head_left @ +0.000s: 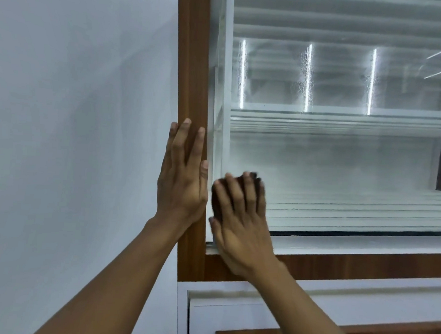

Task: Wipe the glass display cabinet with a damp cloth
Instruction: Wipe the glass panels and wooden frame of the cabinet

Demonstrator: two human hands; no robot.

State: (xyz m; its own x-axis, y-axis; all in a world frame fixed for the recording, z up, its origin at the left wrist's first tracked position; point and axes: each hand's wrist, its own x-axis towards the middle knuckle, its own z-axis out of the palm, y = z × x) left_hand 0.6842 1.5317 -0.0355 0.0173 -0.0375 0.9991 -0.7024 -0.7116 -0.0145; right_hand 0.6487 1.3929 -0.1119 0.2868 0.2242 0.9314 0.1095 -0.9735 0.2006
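The glass display cabinet point(345, 162) fills the right side, its pane misted and streaked, with white shelves and lit strips behind it. My right hand point(239, 220) presses flat with straight fingers on a dark cloth point(215, 205) at the pane's lower left corner; only the cloth's dark edges show around my fingers. My left hand point(182, 174) rests flat with straight fingers on the brown wooden frame post point(193, 60) at the cabinet's left edge.
A plain white wall point(73, 130) lies to the left of the post. Below the glass runs a wooden rail point(364, 265), then a white lower cabinet point(309, 303) with wooden trim.
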